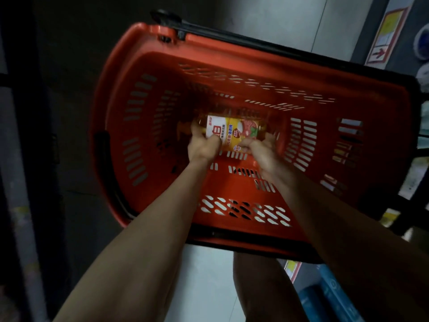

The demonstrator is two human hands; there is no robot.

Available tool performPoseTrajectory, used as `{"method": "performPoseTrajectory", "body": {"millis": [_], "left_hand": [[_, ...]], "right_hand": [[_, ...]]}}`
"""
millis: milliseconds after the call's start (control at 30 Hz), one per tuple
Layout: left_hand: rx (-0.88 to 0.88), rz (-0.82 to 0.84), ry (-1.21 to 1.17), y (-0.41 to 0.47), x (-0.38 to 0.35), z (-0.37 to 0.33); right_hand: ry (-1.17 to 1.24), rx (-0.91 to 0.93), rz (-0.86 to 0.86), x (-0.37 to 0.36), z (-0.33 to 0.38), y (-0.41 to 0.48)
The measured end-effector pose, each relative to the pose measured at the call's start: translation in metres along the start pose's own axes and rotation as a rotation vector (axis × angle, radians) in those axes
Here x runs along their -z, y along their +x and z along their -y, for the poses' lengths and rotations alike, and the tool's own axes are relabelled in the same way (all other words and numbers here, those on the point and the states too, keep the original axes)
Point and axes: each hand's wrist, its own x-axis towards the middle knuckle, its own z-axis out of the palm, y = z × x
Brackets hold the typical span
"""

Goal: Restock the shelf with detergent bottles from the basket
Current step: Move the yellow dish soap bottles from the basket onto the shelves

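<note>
Bottle: the detergent bottle (232,132) lies on its side on the bottom of the red basket (116,94), near the middle
Left hand: the left hand (204,145) is curled round one end of it
Right hand: the right hand (264,152) wraps the other end
Slip: glossy label, so an uneven lift could drop one end
Snag: the high slotted walls may catch the bottle on its way out
Shelf: seemingly the dim edge at right (415,175)
</note>
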Motion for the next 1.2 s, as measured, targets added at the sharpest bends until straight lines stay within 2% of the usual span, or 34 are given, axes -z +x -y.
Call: {"method": "performPoseTrajectory", "body": {"millis": [267,500,700,833,1067,1200], "left_hand": [[0.018,0.031,-0.040,-0.121,0.027,-0.018],[-0.052,0.009,-0.078,-0.226,0.061,-0.056],[-0.146,-0.041,-0.038,-0.313,0.106,-0.095],[-0.224,-0.051,-0.073,-0.370,0.136,-0.112],[-0.293,-0.105,-0.170,-0.468,0.190,-0.141],[-0.435,-0.142,-0.219,-0.530,0.218,-0.148]], "right_hand": [[0.038,0.037,-0.084,0.038,0.003,-0.104],[0.067,0.180,-0.151,0.077,0.029,-0.211],[0.150,0.254,-0.103,0.105,0.053,-0.304],[0.122,0.382,-0.121,0.127,0.087,-0.368],[0.049,0.584,0.067,0.170,0.149,-0.485],[0.001,0.652,0.157,0.188,0.174,-0.544]]}}
